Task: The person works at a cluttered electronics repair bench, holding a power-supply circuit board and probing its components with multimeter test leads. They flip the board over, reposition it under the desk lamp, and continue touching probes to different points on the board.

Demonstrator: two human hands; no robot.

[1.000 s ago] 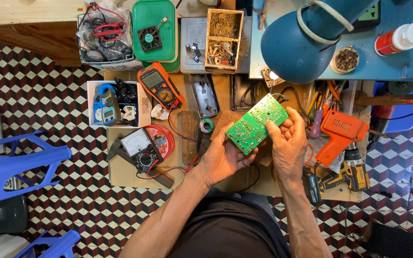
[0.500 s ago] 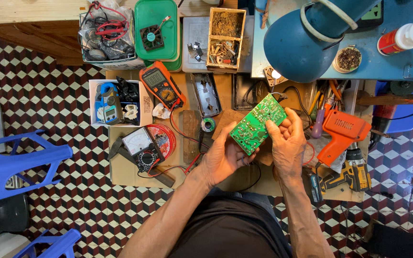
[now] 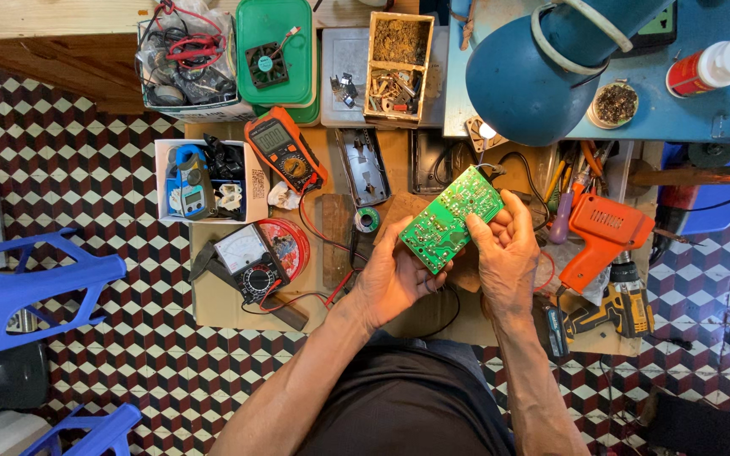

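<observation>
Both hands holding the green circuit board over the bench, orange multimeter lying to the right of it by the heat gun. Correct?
Not quite. In the head view both hands, left hand and right hand, do hold the green circuit board over the bench, but the orange multimeter lies to its left. The orange heat gun is on the right.

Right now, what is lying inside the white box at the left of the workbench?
Inside the white box there is a blue clamp meter, some black items and a small white part. Whatever lies beneath them is covered.
</observation>
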